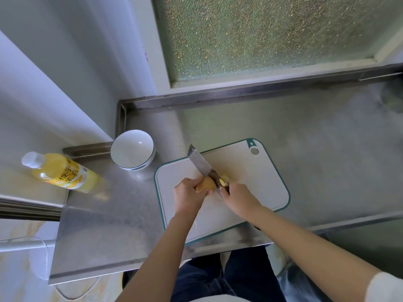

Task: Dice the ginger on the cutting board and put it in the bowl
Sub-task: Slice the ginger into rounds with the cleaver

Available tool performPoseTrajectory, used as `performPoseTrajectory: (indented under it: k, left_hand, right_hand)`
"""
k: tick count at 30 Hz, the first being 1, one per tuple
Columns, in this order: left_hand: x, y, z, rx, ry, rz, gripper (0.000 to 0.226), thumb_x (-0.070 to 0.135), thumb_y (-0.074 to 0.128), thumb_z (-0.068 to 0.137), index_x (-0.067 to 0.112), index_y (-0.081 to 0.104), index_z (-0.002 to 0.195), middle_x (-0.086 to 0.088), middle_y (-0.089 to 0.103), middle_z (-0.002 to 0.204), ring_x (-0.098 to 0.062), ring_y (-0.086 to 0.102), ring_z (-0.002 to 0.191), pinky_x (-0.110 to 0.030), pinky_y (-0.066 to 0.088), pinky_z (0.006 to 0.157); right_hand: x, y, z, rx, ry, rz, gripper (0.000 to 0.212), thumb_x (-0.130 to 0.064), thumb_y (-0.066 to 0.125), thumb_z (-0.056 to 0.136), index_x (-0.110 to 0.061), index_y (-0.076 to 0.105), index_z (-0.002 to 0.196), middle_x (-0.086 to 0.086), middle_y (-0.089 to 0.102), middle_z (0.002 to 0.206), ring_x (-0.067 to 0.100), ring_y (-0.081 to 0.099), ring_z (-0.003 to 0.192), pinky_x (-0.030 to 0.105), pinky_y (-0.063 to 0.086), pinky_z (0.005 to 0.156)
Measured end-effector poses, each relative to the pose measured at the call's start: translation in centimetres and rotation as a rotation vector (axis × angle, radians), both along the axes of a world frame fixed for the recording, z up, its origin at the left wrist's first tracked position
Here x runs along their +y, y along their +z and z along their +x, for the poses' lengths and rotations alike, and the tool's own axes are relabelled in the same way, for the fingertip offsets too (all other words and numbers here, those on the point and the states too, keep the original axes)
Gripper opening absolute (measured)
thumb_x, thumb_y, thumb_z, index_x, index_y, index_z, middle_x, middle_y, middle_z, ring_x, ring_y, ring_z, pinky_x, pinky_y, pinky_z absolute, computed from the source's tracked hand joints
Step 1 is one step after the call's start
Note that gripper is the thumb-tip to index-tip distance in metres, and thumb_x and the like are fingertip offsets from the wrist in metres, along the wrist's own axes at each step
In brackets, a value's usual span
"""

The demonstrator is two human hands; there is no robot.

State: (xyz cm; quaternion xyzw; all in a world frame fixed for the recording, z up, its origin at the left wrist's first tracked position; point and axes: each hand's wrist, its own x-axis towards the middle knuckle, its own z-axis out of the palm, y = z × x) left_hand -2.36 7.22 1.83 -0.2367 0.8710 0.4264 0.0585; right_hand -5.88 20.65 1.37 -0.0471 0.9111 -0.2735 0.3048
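A tan piece of ginger (206,184) lies on the white cutting board (257,182) with a green rim. My left hand (188,196) grips the ginger from the left. My right hand (238,198) grips the dark handle of a cleaver (201,163), whose blade runs up and to the left and stands on the ginger. A small yellow cut piece (225,177) shows just right of the blade. A white bowl (132,150) with a blue rim line stands to the left of the board, with nothing in it.
The board lies on a steel counter (305,131) with a raised back edge below a frosted window. A yellow drink bottle (61,172) lies on its side at the left. The counter's front edge runs just below the board, above my legs.
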Motion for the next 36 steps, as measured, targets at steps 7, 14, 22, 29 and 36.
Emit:
performPoseTrajectory:
  k: [7,14,22,29,36]
  left_hand:
    - [-0.2,-1.0,0.2,-0.015,0.054,0.045,0.044,0.019,0.078,0.071,0.018,0.067,0.114,-0.004,0.065,0.102,-0.019,0.057,0.091,-0.02,0.041,0.077]
    - [-0.3,-1.3,0.2,0.002,0.077,0.057,0.045,0.018,0.077,0.071,0.017,0.067,0.114,-0.003,0.065,0.099,-0.016,0.057,0.088,-0.018,0.038,0.075]
    - [-0.3,-1.9,0.2,0.006,0.094,0.085,0.047,0.017,0.079,0.07,0.015,0.067,0.115,-0.003,0.066,0.101,-0.018,0.06,0.092,-0.022,0.045,0.082]
    - [-0.2,-1.7,0.3,0.002,0.113,0.113,0.047,0.015,0.079,0.069,0.014,0.066,0.115,-0.003,0.065,0.101,-0.018,0.059,0.092,-0.02,0.042,0.08]
    - [-0.3,-1.8,0.3,0.002,0.103,0.115,0.046,0.015,0.079,0.069,0.016,0.068,0.113,0.001,0.063,0.095,-0.019,0.06,0.09,-0.021,0.044,0.08]
  right_hand:
    - [1.0,0.6,-0.4,-0.013,-0.086,-0.021,0.033,-0.026,0.042,0.097,0.002,0.057,0.102,0.023,0.063,0.104,0.037,0.059,0.097,0.03,0.04,0.074]
    - [1.8,2.6,-0.7,0.034,-0.106,-0.089,0.024,-0.025,0.045,0.093,-0.02,0.043,0.07,0.004,0.053,0.073,0.025,0.05,0.071,0.03,0.038,0.063]
    - [1.8,3.5,0.4,0.01,-0.043,-0.103,0.022,-0.027,0.044,0.094,-0.017,0.045,0.074,0.001,0.05,0.069,0.019,0.046,0.061,0.023,0.034,0.05]
    - [1.6,3.9,0.8,-0.013,-0.022,-0.064,0.021,-0.025,0.04,0.095,-0.014,0.043,0.077,0.0,0.048,0.066,0.015,0.043,0.056,0.024,0.032,0.048]
    - [0.6,4.6,1.0,-0.011,0.002,-0.004,0.02,-0.025,0.038,0.098,-0.01,0.044,0.085,-0.001,0.044,0.067,0.012,0.043,0.057,0.022,0.03,0.047]
